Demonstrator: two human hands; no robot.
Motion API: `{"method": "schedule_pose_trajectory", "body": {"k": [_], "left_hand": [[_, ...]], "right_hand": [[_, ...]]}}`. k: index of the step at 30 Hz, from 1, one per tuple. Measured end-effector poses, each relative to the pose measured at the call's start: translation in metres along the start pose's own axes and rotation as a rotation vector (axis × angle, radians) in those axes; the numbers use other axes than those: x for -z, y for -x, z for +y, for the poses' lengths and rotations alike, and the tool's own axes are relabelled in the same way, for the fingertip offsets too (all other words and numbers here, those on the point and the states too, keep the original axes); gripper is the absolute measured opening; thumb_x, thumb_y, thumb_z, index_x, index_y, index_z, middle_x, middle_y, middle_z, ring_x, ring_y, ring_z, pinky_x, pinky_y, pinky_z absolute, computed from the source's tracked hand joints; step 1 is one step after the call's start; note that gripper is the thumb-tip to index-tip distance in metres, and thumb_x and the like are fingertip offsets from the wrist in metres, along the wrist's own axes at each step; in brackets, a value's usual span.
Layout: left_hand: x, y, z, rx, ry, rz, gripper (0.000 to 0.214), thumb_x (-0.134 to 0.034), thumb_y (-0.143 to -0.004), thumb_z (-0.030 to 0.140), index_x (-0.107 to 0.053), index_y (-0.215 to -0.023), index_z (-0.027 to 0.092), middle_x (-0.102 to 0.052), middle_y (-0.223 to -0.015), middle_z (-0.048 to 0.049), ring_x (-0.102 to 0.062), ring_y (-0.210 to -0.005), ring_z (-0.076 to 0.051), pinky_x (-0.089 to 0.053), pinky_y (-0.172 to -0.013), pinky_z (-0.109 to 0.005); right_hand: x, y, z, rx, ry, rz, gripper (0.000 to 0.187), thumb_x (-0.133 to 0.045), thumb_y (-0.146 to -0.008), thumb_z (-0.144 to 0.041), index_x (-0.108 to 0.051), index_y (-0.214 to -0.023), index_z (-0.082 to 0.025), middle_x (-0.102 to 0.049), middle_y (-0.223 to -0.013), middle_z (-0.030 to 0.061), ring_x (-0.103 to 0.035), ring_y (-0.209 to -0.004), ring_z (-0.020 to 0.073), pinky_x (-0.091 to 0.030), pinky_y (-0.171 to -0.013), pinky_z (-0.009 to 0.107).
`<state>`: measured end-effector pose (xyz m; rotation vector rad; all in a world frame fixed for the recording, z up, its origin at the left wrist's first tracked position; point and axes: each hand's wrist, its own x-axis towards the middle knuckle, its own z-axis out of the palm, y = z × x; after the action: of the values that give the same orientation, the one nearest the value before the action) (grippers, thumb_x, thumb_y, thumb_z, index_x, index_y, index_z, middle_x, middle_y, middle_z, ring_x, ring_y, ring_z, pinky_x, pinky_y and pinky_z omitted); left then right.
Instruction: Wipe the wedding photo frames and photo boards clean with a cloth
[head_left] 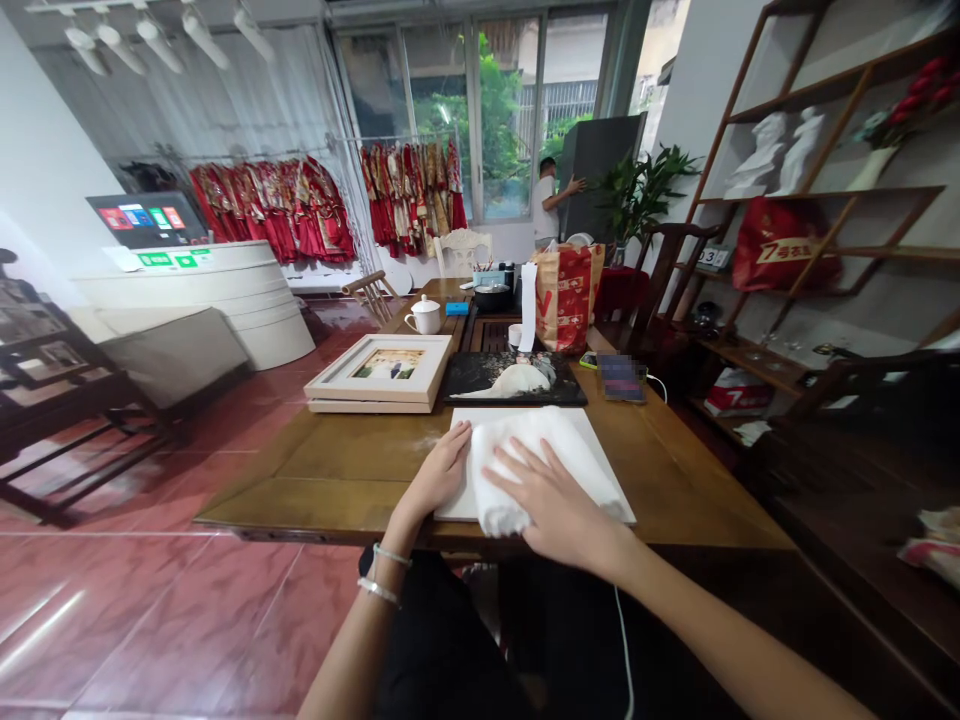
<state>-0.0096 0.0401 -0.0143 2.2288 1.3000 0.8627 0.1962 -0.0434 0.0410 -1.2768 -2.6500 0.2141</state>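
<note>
A white board or panel (611,497) lies flat near the front edge of the wooden table. On top of it is a folded, fluffy white cloth (581,465). My right hand (551,500) rests flat on the cloth with its fingers spread. Along the board's left edge, my left hand (444,468) touches it with fingers stretched out; its thumb is hard to make out. Just beyond the board lies a dark picture panel (517,380) showing a pale dress. To its left sit stacked white picture frames (375,375), the top one holding a photo.
The wooden table (322,480) also bears a lidded white cup (425,316), a blue box (457,309), a red paper bag (566,300) and a phone (621,380) on a cable. Shelves (817,190) stand at right. In the back, a person (546,205) touches a tall dark cabinet.
</note>
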Motion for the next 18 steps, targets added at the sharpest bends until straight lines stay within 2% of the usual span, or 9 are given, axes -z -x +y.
{"method": "schedule_pose_trajectory", "body": {"k": [2,5,8,11,14,18], "left_hand": [[0.001,-0.001,0.000,-0.002,-0.006,0.007,0.044,-0.034,-0.091,0.020,-0.051,-0.131,0.013,-0.042,-0.145,-0.0105,-0.033,-0.138,-0.022,-0.026,-0.115,-0.041],[0.004,-0.001,0.002,-0.003,-0.017,-0.020,0.045,-0.034,-0.090,0.019,-0.052,-0.131,0.011,-0.040,-0.146,-0.0115,-0.033,-0.138,-0.023,-0.025,-0.115,-0.042],[0.008,0.000,0.005,-0.024,-0.005,-0.060,0.044,-0.036,-0.091,0.021,-0.053,-0.130,0.012,-0.041,-0.145,-0.0106,-0.035,-0.137,-0.022,-0.026,-0.115,-0.042],[0.010,0.000,0.007,-0.049,0.000,-0.070,0.043,-0.037,-0.091,0.022,-0.053,-0.130,0.012,-0.043,-0.144,-0.0103,-0.036,-0.136,-0.023,-0.027,-0.115,-0.042],[0.011,0.000,0.008,-0.073,0.008,-0.079,0.043,-0.041,-0.089,0.022,-0.054,-0.129,0.013,-0.043,-0.144,-0.0100,-0.036,-0.136,-0.024,-0.030,-0.114,-0.043],[0.011,0.000,0.005,-0.106,0.013,-0.105,0.046,-0.049,-0.087,0.026,-0.052,-0.131,0.013,-0.040,-0.146,-0.0113,-0.034,-0.137,-0.027,-0.031,-0.113,-0.044]], "right_hand": [[0.001,0.027,-0.008,0.072,-0.030,-0.024,0.085,-0.046,-0.060,-0.007,-0.036,-0.142,-0.024,-0.024,-0.154,0.0022,-0.006,-0.143,0.0231,-0.002,-0.114,0.051],[0.009,0.047,-0.005,0.032,-0.079,-0.052,0.086,-0.043,-0.057,-0.006,-0.039,-0.141,-0.024,-0.031,-0.151,-0.0014,-0.011,-0.142,0.0206,-0.007,-0.115,0.048],[0.014,0.039,0.004,-0.119,-0.084,-0.018,0.080,-0.041,-0.060,-0.006,-0.042,-0.139,-0.018,-0.041,-0.146,0.0011,-0.018,-0.141,0.0223,-0.013,-0.115,0.047],[0.011,0.018,0.000,-0.191,-0.037,0.025,0.073,-0.043,-0.063,-0.009,-0.047,-0.136,-0.011,-0.041,-0.146,0.0072,-0.018,-0.140,0.0295,-0.012,-0.114,0.052],[0.002,0.005,-0.021,-0.052,-0.049,0.029,0.073,-0.045,-0.063,-0.010,-0.046,-0.136,-0.008,-0.036,-0.148,0.0120,-0.015,-0.140,0.0307,-0.008,-0.115,0.051],[-0.001,0.015,-0.040,0.152,-0.127,-0.007,0.074,-0.045,-0.063,-0.010,-0.043,-0.137,-0.005,-0.029,-0.150,0.0157,-0.015,-0.141,0.0243,-0.008,-0.116,0.042]]}}
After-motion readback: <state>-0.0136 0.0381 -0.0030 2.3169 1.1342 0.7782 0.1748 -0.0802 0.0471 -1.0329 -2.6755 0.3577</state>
